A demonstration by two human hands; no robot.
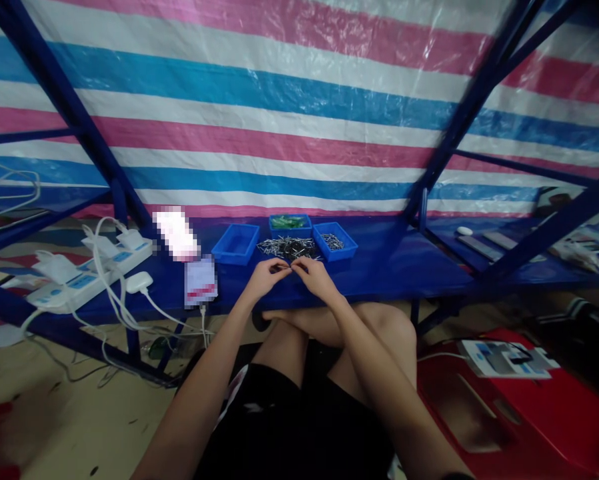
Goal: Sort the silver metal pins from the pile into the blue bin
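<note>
Small dark and silvery parts (292,249) lie in a loose pile on the blue bench (397,263), just beyond the hands and among three blue trays: the left tray (236,245), the far tray (290,233) with green pieces, and the right tray (343,255) with silvery pieces. The step in hand looks like close fingertip work at the near side of the pile. The left hand (268,277) and right hand (313,273) are near each other, fingers bent in and thumbs drawn toward them; whether either grips a part cannot be told. From here, the next move seems to call for a light, precise pinch and steady wrists, since such slim pieces could slip or tangle.
</note>
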